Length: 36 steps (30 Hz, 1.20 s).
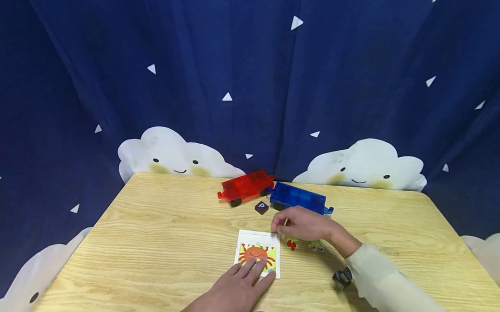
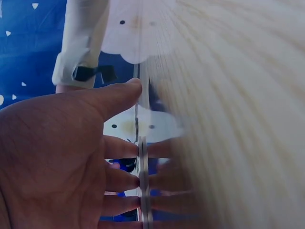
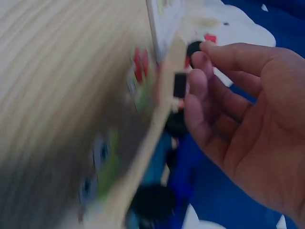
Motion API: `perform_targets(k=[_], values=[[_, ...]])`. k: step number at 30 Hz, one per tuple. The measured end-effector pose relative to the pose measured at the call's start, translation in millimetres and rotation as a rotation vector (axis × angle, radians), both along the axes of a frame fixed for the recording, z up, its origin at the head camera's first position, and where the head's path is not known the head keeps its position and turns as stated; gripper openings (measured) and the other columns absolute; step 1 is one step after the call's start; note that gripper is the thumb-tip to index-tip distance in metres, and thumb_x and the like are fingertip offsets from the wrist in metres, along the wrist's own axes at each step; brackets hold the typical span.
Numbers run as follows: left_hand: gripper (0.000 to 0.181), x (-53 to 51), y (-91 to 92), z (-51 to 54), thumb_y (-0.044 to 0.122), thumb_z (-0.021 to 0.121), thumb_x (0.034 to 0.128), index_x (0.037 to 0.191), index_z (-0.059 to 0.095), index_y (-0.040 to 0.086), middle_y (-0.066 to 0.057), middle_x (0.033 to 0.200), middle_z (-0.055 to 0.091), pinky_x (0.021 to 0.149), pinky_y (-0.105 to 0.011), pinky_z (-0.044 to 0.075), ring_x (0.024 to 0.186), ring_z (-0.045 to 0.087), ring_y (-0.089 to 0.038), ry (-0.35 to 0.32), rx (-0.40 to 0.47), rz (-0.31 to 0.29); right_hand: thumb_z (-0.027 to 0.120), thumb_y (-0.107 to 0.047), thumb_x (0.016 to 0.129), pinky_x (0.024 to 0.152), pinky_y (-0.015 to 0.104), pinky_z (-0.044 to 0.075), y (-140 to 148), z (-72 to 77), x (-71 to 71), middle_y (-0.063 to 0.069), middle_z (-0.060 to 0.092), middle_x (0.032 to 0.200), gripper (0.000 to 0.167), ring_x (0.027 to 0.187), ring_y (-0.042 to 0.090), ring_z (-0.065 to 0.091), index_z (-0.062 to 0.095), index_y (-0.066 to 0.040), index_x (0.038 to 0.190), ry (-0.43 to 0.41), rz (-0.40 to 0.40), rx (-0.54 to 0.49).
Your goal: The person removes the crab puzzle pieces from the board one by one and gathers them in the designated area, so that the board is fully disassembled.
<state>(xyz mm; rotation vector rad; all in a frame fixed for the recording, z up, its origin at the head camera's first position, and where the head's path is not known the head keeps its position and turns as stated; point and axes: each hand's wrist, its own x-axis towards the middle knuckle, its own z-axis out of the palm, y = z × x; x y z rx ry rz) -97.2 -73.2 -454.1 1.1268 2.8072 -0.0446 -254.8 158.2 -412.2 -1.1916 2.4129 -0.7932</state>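
Left fingers [image 1: 256, 272] on crab picture [image 1: 256, 253], wood-grain table [image 1: 167, 227], blue backdrop [image 1: 194, 79], probably curtain

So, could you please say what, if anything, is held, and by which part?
The left hand holds nothing, resting on the crab puzzle; for the right hand, I cannot tell.

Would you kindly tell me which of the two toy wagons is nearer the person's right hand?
The blue wagon, just beyond the right hand; the red wagon sits farther off, to the blue one's left.
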Motion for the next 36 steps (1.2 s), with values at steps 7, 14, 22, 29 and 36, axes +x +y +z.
perform_targets(k=[7, 14, 22, 29, 36], values=[[0.084, -0.4, 1.0, 2.1, 0.076, 0.04, 0.0967, 0.161, 0.037, 0.021, -0.008, 0.164, 0.034, 0.11, -0.045, 0.039, 0.149, 0.034, -0.026, -0.056, -0.004, 0.019, 0.06, -0.01, 0.104, 0.085, 0.03, 0.052, -35, -15.0, -0.7, -0.003, 0.072, 0.105, 0.018, 0.089, 0.011, 0.06, 0.075, -0.013, 0.113, -0.079, 0.017, -0.027], [0.084, 0.1, 3.5, 4.3, 0.075, 0.044, 0.096, 0.161, 0.038, 0.022, -0.007, 0.164, 0.034, 0.111, -0.045, 0.039, 0.149, 0.033, -0.026, -0.067, -0.012, 0.038, 0.056, 0.0, 0.101, 0.082, 0.03, 0.053, -53, -20.6, 6.0, -0.002, 0.071, 0.103, 0.026, 0.088, 0.017, 0.063, 0.074, -0.015, 0.114, -0.238, -0.002, -0.047], [0.084, -0.8, 5.6, 3.8, 0.075, 0.047, 0.0951, 0.16, 0.038, 0.022, -0.007, 0.164, 0.034, 0.112, -0.046, 0.038, 0.149, 0.033, -0.027, -0.111, -0.019, 0.063, 0.055, 0.003, 0.1, 0.092, 0.029, 0.05, -56, -29.0, 10.7, -0.008, 0.071, 0.105, 0.033, 0.093, 0.012, 0.061, 0.074, -0.02, 0.114, -0.241, -0.035, -0.028], [0.085, 1.2, 5.9, 4.1, 0.074, 0.049, 0.0949, 0.161, 0.038, 0.022, -0.007, 0.165, 0.033, 0.113, -0.045, 0.036, 0.149, 0.032, -0.028, -0.1, -0.026, 0.071, 0.054, 0.003, 0.099, 0.091, 0.03, 0.05, -59, -27.2, 14.4, -0.009, 0.071, 0.104, 0.033, 0.092, 0.011, 0.061, 0.074, -0.018, 0.115, -0.223, -0.02, -0.017], [0.085, 1.5, 6.1, 4.1, 0.073, 0.05, 0.0946, 0.161, 0.038, 0.022, -0.008, 0.165, 0.032, 0.113, -0.044, 0.036, 0.149, 0.033, -0.028, -0.09, -0.03, 0.067, 0.054, 0.002, 0.1, 0.094, 0.031, 0.049, -59, -28.4, 15.9, -0.011, 0.07, 0.106, 0.034, 0.094, 0.01, 0.06, 0.075, -0.019, 0.115, -0.191, -0.02, -0.004]])
